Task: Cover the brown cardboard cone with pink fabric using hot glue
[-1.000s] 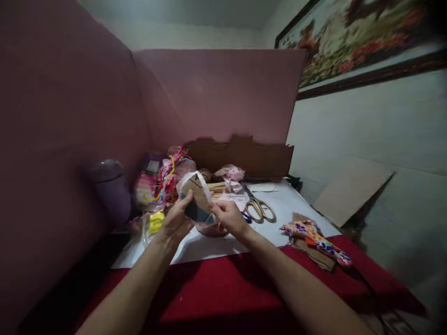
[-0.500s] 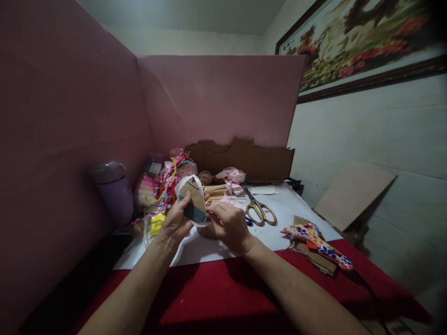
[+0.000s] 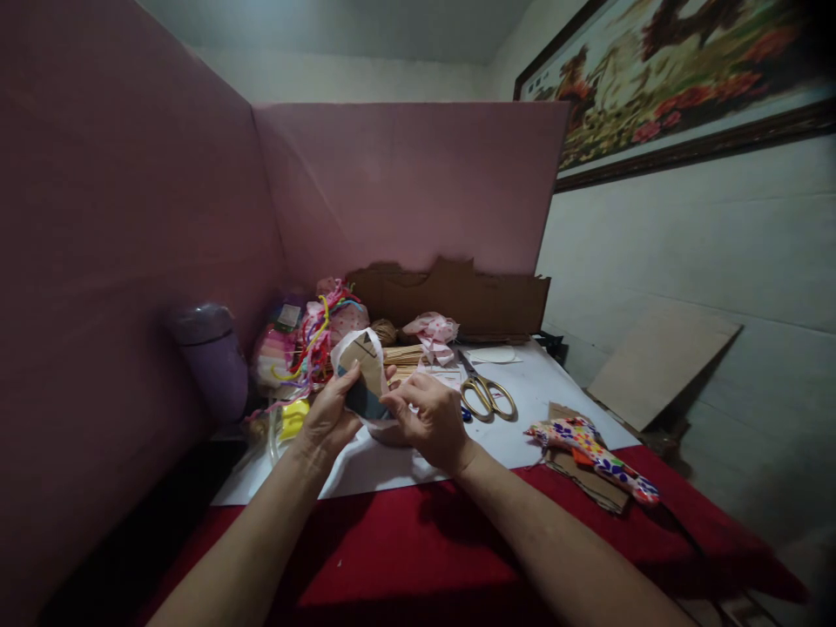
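Left of the scissors (image 3: 480,381), the left hand (image 3: 333,418) clasps a cardboard piece (image 3: 369,376), the right hand (image 3: 434,422) pinching its edge; likely light, stiff, best held rimwise.

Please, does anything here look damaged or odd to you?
Yes: the brown cardboard in front of the rear pink panel has a jagged, uneven top edge, so it looks roughly torn or cut.

The left hand (image 3: 331,418) holds a flat, rounded brown-and-blue cardboard piece (image 3: 367,373). The right hand (image 3: 432,418) pinches its pale edge. Gold-handled metal scissors (image 3: 479,378) lie nearby.
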`<action>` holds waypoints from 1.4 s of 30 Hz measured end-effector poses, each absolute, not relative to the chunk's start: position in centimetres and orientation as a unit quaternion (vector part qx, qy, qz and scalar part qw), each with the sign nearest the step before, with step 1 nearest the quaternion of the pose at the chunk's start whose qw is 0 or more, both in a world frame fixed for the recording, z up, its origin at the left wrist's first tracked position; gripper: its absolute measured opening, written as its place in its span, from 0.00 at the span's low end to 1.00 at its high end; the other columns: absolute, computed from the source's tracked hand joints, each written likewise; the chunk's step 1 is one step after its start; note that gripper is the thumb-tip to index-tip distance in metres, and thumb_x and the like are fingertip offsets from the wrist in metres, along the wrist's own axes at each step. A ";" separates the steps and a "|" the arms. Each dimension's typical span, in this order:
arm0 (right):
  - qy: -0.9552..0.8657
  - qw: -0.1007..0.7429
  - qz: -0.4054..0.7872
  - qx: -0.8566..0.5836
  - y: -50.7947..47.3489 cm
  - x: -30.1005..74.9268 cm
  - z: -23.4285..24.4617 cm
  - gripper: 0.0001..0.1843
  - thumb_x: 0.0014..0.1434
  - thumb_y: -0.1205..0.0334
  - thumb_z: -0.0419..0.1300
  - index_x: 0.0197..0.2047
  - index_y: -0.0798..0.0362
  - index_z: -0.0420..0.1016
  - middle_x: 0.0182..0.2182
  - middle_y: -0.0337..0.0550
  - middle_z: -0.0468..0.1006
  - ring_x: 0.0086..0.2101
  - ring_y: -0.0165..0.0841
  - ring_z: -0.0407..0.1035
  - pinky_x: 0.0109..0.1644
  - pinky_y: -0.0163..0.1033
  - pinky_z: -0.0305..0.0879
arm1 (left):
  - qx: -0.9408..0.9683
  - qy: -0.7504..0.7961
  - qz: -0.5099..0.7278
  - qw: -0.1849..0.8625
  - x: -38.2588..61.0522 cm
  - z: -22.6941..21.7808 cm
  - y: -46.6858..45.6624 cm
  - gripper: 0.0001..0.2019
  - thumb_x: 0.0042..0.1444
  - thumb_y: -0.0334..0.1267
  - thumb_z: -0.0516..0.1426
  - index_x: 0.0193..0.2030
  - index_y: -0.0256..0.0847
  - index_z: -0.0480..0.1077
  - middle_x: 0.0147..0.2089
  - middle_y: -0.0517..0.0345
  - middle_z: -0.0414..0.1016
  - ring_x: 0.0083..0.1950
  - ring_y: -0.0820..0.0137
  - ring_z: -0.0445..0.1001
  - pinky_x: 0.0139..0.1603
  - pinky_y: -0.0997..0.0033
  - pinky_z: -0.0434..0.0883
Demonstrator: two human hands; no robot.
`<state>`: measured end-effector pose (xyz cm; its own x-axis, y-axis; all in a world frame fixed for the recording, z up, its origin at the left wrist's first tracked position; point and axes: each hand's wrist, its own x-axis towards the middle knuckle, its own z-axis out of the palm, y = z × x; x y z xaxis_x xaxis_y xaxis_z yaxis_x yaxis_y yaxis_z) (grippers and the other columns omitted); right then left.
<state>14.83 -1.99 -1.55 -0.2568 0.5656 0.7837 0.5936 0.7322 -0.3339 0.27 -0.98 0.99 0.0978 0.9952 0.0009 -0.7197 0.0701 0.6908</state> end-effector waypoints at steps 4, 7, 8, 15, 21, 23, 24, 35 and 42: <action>-0.708 0.540 0.157 -0.427 -1.0 14.5 -1.8 0.21 0.56 0.44 0.56 0.35 0.55 0.72 0.31 0.45 0.75 0.30 0.33 0.68 0.34 0.36 0.61 | 0.325 0.244 0.599 0.690 0.1 0.1 -1.0 0.09 0.58 0.30 0.53 0.41 0.32 0.73 0.34 0.50 0.80 0.33 0.67 0.79 0.39 0.67 0.76; -0.682 0.526 0.322 -0.393 0.2 14.5 -2.2 0.24 0.49 0.43 0.61 0.39 0.56 0.72 0.35 0.46 0.76 0.32 0.35 0.70 0.34 0.37 0.64 | 0.367 0.238 0.575 0.691 0.0 -0.2 -1.2 0.09 0.57 0.32 0.55 0.42 0.33 0.73 0.34 0.50 0.80 0.33 0.66 0.78 0.42 0.66 0.75; -0.674 0.524 0.365 -0.370 0.5 14.5 -2.4 0.24 0.48 0.44 0.62 0.39 0.56 0.72 0.35 0.46 0.77 0.32 0.35 0.71 0.34 0.37 0.65 | 0.377 0.235 0.569 0.692 0.0 -0.3 -1.3 0.09 0.56 0.32 0.56 0.42 0.33 0.73 0.34 0.51 0.80 0.33 0.66 0.78 0.43 0.65 0.75; -0.663 0.571 0.365 -0.319 0.5 14.5 -2.2 0.16 0.46 0.53 0.65 0.34 0.56 0.76 0.32 0.43 0.75 0.34 0.35 0.68 0.35 0.37 0.65 | 0.397 0.201 0.567 0.693 0.3 0.0 -1.7 0.13 0.52 0.32 0.60 0.46 0.37 0.73 0.38 0.54 0.80 0.38 0.67 0.78 0.48 0.67 0.71; -0.621 0.607 0.314 -0.383 0.5 14.9 -1.8 0.14 0.50 0.52 0.61 0.27 0.56 0.73 0.21 0.37 0.70 0.23 0.29 0.60 0.27 0.33 0.58 | 0.403 0.182 0.554 0.705 0.1 0.8 -1.9 0.15 0.59 0.42 0.53 0.48 0.38 0.72 0.44 0.50 0.78 0.46 0.63 0.75 0.49 0.65 0.69; -0.625 0.618 0.255 -0.404 0.5 15.0 -1.9 0.15 0.51 0.52 0.60 0.23 0.55 0.70 0.18 0.35 0.66 0.22 0.27 0.57 0.25 0.32 0.55 | 0.403 0.176 0.537 0.720 0.0 1.0 -1.9 0.19 0.60 0.47 0.50 0.49 0.36 0.71 0.46 0.47 0.77 0.46 0.63 0.74 0.47 0.65 0.70; -0.627 0.620 0.224 -0.415 0.4 15.0 -1.9 0.16 0.52 0.52 0.60 0.21 0.55 0.67 0.17 0.33 0.64 0.21 0.26 0.54 0.24 0.32 0.52 | 0.404 0.170 0.528 0.727 0.0 1.1 -1.9 0.22 0.60 0.49 0.49 0.50 0.35 0.71 0.47 0.45 0.76 0.46 0.62 0.74 0.47 0.65 0.69; -0.662 0.590 0.104 -0.449 -0.2 14.8 -2.4 0.15 0.54 0.54 0.57 0.21 0.53 0.64 0.16 0.32 0.62 0.20 0.26 0.54 0.25 0.31 0.50 | 0.410 0.156 0.504 0.744 0.4 1.1 -2.3 0.30 0.58 0.57 0.46 0.55 0.34 0.68 0.49 0.43 0.74 0.51 0.60 0.71 0.51 0.64 0.65; -0.652 0.599 0.171 -0.432 0.1 14.6 -2.9 0.12 0.52 0.54 0.60 0.24 0.53 0.68 0.18 0.35 0.68 0.22 0.28 0.58 0.27 0.33 0.54 | 0.428 0.165 0.506 0.730 0.2 1.0 -2.1 0.29 0.58 0.56 0.45 0.53 0.36 0.69 0.48 0.44 0.75 0.49 0.61 0.73 0.49 0.64 0.67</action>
